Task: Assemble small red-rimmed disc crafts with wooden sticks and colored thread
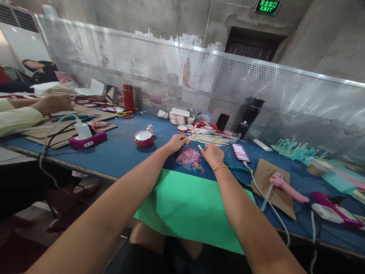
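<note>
while left hand (177, 143) pinches small pale strip (191, 135), right hand (213, 153) short white stick (200, 147), tangled multicoloured thread pile (188, 158) lies loose; looks mid-work, share done unclear.

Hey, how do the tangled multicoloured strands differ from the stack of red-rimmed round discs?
The tangled multicoloured strands form a loose heap; the red-rimmed round discs form a neat stack. The strands lie close to the left hand; the discs stand apart, farther left. Both rest on the blue tabletop.

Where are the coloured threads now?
Head view, near the centre: the threads lie on the blue table between the left hand and right hand, beyond the green sheet.
</note>
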A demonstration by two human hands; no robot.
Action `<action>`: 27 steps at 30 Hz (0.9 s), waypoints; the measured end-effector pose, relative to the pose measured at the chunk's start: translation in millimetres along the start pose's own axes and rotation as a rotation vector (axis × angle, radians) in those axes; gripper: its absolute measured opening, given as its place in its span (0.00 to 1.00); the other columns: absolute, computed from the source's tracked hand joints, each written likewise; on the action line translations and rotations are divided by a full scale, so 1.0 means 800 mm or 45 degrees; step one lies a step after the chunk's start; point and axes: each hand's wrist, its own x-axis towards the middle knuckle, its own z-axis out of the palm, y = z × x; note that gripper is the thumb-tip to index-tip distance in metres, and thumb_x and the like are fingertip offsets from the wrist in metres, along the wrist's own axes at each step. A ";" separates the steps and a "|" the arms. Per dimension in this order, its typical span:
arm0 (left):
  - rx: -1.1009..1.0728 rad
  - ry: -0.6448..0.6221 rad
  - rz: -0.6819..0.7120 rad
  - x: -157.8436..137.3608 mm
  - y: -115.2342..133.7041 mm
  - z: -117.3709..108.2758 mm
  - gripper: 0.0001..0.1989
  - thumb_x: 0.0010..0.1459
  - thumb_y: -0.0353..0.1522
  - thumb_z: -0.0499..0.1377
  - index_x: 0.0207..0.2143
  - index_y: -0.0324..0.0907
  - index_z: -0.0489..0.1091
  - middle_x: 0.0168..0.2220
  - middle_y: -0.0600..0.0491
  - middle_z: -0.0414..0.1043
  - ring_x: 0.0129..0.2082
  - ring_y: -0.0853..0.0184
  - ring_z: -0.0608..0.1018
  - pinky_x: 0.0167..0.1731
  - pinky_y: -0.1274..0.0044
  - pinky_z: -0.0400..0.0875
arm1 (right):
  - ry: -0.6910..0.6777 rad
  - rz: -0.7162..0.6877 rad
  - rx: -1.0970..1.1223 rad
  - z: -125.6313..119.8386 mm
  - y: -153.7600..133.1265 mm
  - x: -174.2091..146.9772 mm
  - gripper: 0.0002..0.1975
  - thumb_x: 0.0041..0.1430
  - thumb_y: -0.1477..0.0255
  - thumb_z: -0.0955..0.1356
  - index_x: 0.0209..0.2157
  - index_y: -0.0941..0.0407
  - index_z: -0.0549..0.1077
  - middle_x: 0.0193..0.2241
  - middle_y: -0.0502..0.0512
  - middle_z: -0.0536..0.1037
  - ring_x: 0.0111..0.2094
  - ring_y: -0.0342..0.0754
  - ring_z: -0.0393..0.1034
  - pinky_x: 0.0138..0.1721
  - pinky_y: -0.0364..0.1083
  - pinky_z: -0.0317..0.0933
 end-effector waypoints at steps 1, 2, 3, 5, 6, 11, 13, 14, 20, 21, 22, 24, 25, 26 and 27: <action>0.016 0.020 -0.010 -0.001 0.001 -0.001 0.11 0.52 0.36 0.61 0.23 0.38 0.70 0.22 0.55 0.71 0.25 0.72 0.70 0.30 0.79 0.62 | -0.001 0.011 -0.002 -0.002 0.003 0.002 0.14 0.59 0.59 0.66 0.33 0.53 0.79 0.37 0.58 0.82 0.42 0.53 0.76 0.41 0.48 0.65; 0.026 0.036 -0.032 -0.002 0.002 -0.003 0.11 0.52 0.37 0.61 0.24 0.38 0.71 0.21 0.56 0.70 0.24 0.72 0.68 0.28 0.79 0.61 | 0.004 0.025 0.003 -0.006 0.006 0.003 0.13 0.58 0.59 0.67 0.33 0.53 0.79 0.37 0.57 0.82 0.42 0.53 0.76 0.41 0.48 0.65; 0.030 0.044 -0.061 -0.003 0.003 -0.004 0.11 0.52 0.37 0.61 0.25 0.38 0.71 0.20 0.56 0.69 0.23 0.73 0.67 0.27 0.79 0.60 | 0.018 0.046 0.009 -0.010 0.011 0.006 0.13 0.58 0.59 0.67 0.33 0.52 0.79 0.37 0.57 0.82 0.42 0.53 0.76 0.42 0.48 0.65; 0.016 0.041 -0.101 -0.004 0.005 -0.005 0.11 0.52 0.38 0.62 0.26 0.38 0.72 0.20 0.57 0.68 0.21 0.73 0.66 0.25 0.80 0.59 | 0.071 0.123 0.031 -0.020 0.025 0.010 0.11 0.59 0.62 0.66 0.34 0.51 0.79 0.39 0.56 0.82 0.43 0.53 0.76 0.42 0.47 0.65; 0.002 0.035 -0.113 -0.005 0.006 -0.005 0.11 0.53 0.38 0.62 0.26 0.38 0.72 0.19 0.56 0.68 0.21 0.74 0.65 0.24 0.80 0.59 | 0.106 0.169 0.023 -0.026 0.033 0.012 0.12 0.60 0.66 0.64 0.35 0.51 0.80 0.40 0.57 0.81 0.45 0.54 0.76 0.43 0.48 0.65; -0.089 0.030 -0.158 -0.006 0.007 -0.004 0.10 0.53 0.35 0.62 0.24 0.38 0.69 0.20 0.56 0.69 0.21 0.75 0.67 0.22 0.81 0.57 | 0.169 0.358 0.013 -0.045 0.067 0.018 0.16 0.61 0.71 0.61 0.40 0.52 0.80 0.45 0.61 0.80 0.47 0.58 0.75 0.44 0.52 0.66; -0.121 0.027 -0.169 -0.005 0.007 -0.004 0.09 0.54 0.34 0.61 0.25 0.38 0.68 0.20 0.56 0.69 0.20 0.76 0.66 0.22 0.82 0.56 | 0.157 0.378 0.008 -0.050 0.072 0.018 0.16 0.61 0.71 0.61 0.40 0.53 0.80 0.45 0.62 0.80 0.47 0.59 0.75 0.45 0.53 0.66; -0.145 0.026 -0.179 -0.005 0.006 -0.004 0.08 0.55 0.33 0.61 0.26 0.38 0.67 0.21 0.56 0.70 0.19 0.76 0.66 0.21 0.82 0.56 | 0.154 0.387 0.007 -0.051 0.073 0.017 0.16 0.60 0.71 0.61 0.40 0.53 0.80 0.46 0.63 0.80 0.47 0.59 0.75 0.45 0.53 0.66; -0.268 0.055 -0.227 -0.003 0.002 -0.003 0.08 0.54 0.30 0.62 0.31 0.40 0.63 0.25 0.55 0.74 0.22 0.75 0.71 0.22 0.82 0.58 | 0.141 0.340 0.008 -0.062 0.073 0.006 0.16 0.59 0.71 0.62 0.39 0.53 0.81 0.44 0.61 0.81 0.46 0.57 0.75 0.43 0.50 0.66; -0.269 0.052 -0.225 -0.002 0.001 -0.004 0.08 0.54 0.30 0.63 0.32 0.39 0.64 0.25 0.55 0.74 0.22 0.75 0.71 0.22 0.82 0.59 | 0.148 0.313 0.005 -0.065 0.074 0.001 0.15 0.59 0.71 0.62 0.38 0.52 0.81 0.43 0.60 0.81 0.45 0.56 0.75 0.42 0.49 0.65; -0.273 0.045 -0.222 -0.002 0.000 -0.004 0.09 0.54 0.30 0.63 0.34 0.39 0.65 0.25 0.55 0.74 0.22 0.75 0.71 0.22 0.82 0.59 | 0.164 0.284 -0.001 -0.069 0.076 -0.004 0.15 0.59 0.70 0.62 0.38 0.52 0.81 0.43 0.60 0.81 0.45 0.55 0.75 0.42 0.49 0.65; -0.288 0.024 -0.214 -0.001 -0.003 -0.004 0.11 0.53 0.29 0.64 0.38 0.39 0.67 0.25 0.55 0.73 0.22 0.75 0.71 0.23 0.82 0.60 | 0.227 0.248 -0.011 -0.083 0.085 -0.018 0.14 0.59 0.68 0.63 0.37 0.50 0.81 0.41 0.57 0.82 0.43 0.54 0.75 0.41 0.47 0.63; -0.297 0.015 -0.210 0.000 -0.004 -0.004 0.11 0.53 0.29 0.63 0.39 0.39 0.68 0.25 0.56 0.73 0.22 0.75 0.71 0.23 0.82 0.61 | 0.272 0.239 -0.020 -0.091 0.091 -0.026 0.14 0.59 0.66 0.63 0.38 0.49 0.81 0.41 0.56 0.82 0.43 0.53 0.74 0.41 0.47 0.63; -0.305 0.013 -0.211 0.001 -0.004 -0.004 0.11 0.53 0.28 0.63 0.39 0.39 0.68 0.25 0.56 0.73 0.22 0.75 0.71 0.24 0.82 0.61 | 0.327 0.235 -0.033 -0.101 0.099 -0.034 0.14 0.59 0.65 0.63 0.39 0.49 0.80 0.40 0.56 0.82 0.42 0.53 0.74 0.40 0.47 0.62; -0.307 0.021 -0.219 0.001 -0.004 -0.004 0.09 0.53 0.28 0.63 0.37 0.39 0.67 0.25 0.56 0.73 0.22 0.75 0.71 0.24 0.82 0.62 | 0.379 0.238 -0.042 -0.111 0.108 -0.043 0.15 0.59 0.64 0.63 0.40 0.48 0.80 0.39 0.55 0.82 0.41 0.53 0.74 0.39 0.47 0.61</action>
